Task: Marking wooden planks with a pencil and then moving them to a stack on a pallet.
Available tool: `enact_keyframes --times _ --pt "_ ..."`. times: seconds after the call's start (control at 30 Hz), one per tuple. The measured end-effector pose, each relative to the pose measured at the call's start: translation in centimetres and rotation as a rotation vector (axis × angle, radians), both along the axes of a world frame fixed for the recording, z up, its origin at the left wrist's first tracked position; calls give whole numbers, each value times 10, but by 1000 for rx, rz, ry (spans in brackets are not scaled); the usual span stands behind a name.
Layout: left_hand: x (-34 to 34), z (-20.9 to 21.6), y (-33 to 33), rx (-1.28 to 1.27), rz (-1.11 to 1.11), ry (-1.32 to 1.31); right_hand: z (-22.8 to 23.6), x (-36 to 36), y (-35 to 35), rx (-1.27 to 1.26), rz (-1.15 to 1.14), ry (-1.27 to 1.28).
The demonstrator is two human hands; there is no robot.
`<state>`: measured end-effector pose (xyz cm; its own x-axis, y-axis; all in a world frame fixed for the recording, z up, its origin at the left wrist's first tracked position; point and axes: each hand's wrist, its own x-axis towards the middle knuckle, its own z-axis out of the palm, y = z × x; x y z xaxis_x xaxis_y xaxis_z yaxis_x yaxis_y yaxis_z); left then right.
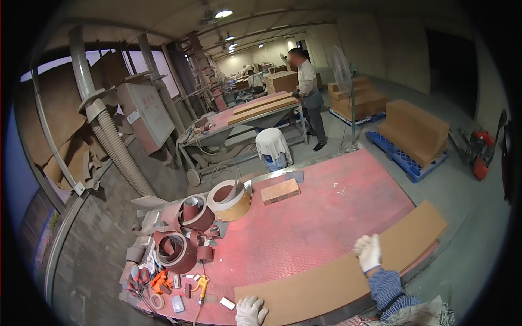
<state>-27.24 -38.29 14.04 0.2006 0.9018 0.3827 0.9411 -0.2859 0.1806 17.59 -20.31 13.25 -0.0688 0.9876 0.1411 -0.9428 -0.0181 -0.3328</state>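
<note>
A long brown board (321, 282) lies along the near edge of the red-topped table (304, 233), its right end reaching the table's right side. My left hand (251, 311), in a white knitted glove, is closed over the board's left end. My right hand (368, 253), gloved the same way, lies on the board right of its middle. Its fingers are stretched out toward the far long edge. A yellow air blow gun (203, 285) with a hose rests left of the board, beside a small white block (227, 303).
Brown sandpaper rolls (176, 252), a wide tan roll (228, 200) and a wooden block (280, 192) sit on the table. Orange cloth (161, 282) and tape (157, 301) lie at left. A co-worker (309, 89) stands at another table. Boards on a blue pallet (408, 155) stand right.
</note>
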Motion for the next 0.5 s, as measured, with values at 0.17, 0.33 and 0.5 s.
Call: enact_keyframes --times 0.17,0.33,0.5 --pt "-2 -5 -2 1 -9 -39 4 161 -98 -379 -796 208" --pt "-8 3 0 -84 -45 -71 -74 275 -189 -860 -1354 101" --pt "3 4 8 -91 -78 -42 -86 297 -232 -1046 -1072 -1160"
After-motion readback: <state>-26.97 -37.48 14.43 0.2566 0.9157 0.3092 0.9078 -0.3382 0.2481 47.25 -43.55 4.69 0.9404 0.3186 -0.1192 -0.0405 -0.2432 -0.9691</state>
